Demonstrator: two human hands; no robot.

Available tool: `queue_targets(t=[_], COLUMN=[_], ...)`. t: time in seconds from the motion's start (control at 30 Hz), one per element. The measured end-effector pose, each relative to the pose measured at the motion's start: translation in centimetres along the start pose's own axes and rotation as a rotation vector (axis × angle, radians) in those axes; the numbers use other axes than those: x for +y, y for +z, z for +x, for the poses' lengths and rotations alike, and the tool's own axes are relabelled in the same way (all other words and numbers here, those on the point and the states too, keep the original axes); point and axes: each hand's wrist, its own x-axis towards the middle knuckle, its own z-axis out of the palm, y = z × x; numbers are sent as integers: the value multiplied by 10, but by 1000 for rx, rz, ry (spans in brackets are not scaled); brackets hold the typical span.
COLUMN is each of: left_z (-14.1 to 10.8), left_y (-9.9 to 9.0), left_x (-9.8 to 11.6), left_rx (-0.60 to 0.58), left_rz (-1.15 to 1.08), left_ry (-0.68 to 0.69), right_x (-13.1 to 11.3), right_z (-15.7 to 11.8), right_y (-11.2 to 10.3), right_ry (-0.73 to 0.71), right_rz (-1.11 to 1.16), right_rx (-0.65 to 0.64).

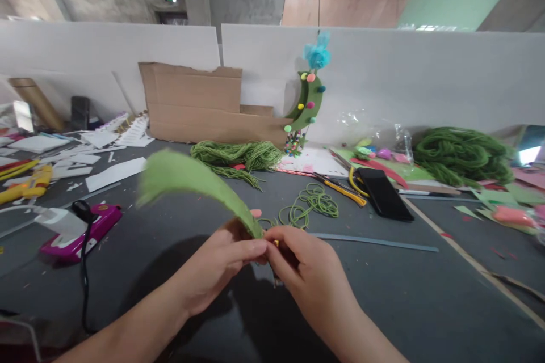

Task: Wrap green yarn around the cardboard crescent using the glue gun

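Note:
A curved light-green piece, blurred at its far left end, rises up and left from my left hand, whose thumb and fingers are closed on its lower tip. My right hand meets the left at this tip, thumb and index finger pinched together. Something small and yellow shows between the right fingers, too hidden to name. Just beyond the hands, loose green yarn and a small pink piece lie on the dark table.
A green crescent with pompoms stands by cardboard. Green yarn bundles, orange-handled scissors and a black phone lie behind. At left are a magenta power strip and a yellow glue gun.

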Motion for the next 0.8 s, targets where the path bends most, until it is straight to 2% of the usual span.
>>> queue_targets(t=[0.23,0.3,0.43,0.57,0.8], left_z=[0,0,-3,-4,-6], left_y=[-1,-2,-2,-1,-1], left_x=[2,2,1,2,9], left_rx=[-114,-107,-17,-96,-137], left_rz=[10,49,92,159,221], left_ry=[35,38,-20,-43,-75], right_x=[0,1,2,2,3], right_z=[-3,-5,-7,-7,-3], right_y=[-11,-15,-18,-16,-16], right_ry=[-137,-166,-236,-332,-285], right_rz=[28,-1,-78,-138,-87], right_rx=[-46,-23,8,23,82])
